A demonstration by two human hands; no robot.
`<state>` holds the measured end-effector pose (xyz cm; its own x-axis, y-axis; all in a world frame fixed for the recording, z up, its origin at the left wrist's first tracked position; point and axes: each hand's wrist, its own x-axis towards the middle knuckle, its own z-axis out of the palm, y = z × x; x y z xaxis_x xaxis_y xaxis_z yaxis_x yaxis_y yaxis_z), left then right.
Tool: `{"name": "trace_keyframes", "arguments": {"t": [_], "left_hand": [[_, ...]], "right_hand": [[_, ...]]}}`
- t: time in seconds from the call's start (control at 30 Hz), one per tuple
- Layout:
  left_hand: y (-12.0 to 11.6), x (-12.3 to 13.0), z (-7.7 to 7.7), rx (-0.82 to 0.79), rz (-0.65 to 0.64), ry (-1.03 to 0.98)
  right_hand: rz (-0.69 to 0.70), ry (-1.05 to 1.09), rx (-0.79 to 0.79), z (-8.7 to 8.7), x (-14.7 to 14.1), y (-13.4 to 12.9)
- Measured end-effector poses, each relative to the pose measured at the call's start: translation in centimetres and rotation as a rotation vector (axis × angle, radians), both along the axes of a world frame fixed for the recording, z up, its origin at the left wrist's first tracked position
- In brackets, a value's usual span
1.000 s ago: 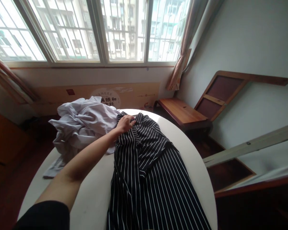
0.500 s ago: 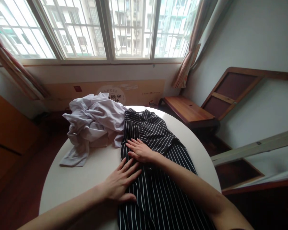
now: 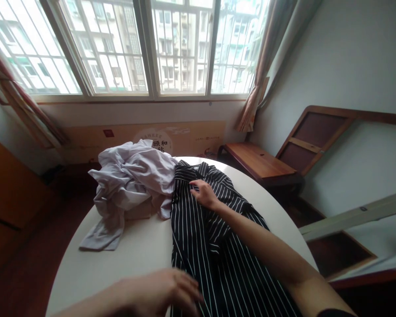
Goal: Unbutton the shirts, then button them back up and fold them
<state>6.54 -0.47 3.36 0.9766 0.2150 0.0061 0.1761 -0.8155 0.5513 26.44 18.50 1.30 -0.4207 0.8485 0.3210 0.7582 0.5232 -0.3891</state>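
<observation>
Black, white-striped, collared cloth garment (image 3: 187, 220): spread on round white bench (image 3: 145, 251) under right fingers (image 3: 198, 183), parted, shifted toward collar (image 3: 203, 167); left fingers (image 3: 185, 284) drawn back, too blurred to judge, leaving mid-left edge uncovered.

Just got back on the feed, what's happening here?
A person is handling a striped garment laid out on a round white table. The right hand is at its upper part, near the collar; the left hand, blurred, is over its lower left edge, contact unclear. A crumpled pale cloth lies to the left.
</observation>
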Motion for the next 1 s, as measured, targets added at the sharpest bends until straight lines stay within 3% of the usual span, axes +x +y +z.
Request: {"name": "trace_keyframes", "arguments": {"t": [0.1,0.17,0.27,0.33,0.5,0.63,0.77,1.0], "left_hand": [[8.2,0.6,3.9,0.277,0.448,-0.078],[14.1,1.5,4.6,0.465,0.656,-0.064],[21.0,2.8,3.1,0.578,0.832,0.057],[23.6,3.3,1.4,0.590,0.872,0.154],[24.7,3.2,-1.7,0.545,0.863,0.300],[23.9,2.6,-2.6,0.575,0.823,0.282],[23.3,2.2,-3.2,0.606,0.812,0.282],[23.5,2.5,-3.2,0.656,0.852,0.281]], "right_hand": [[-0.242,-0.037,0.104,1.0,2.0,5.3],[-0.283,-0.134,0.114,0.9,2.8,8.2],[-0.210,-0.280,0.106,-0.3,3.0,10.9],[-0.140,-0.333,0.119,-1.3,2.4,11.8],[-0.114,-0.289,0.266,-2.8,0.2,12.5],[-0.133,-0.251,0.333,-2.5,-1.0,12.9],[-0.100,-0.304,0.277,-1.8,-1.6,13.1],[-0.417,-0.176,0.169,-0.6,-1.7,13.2]]}}
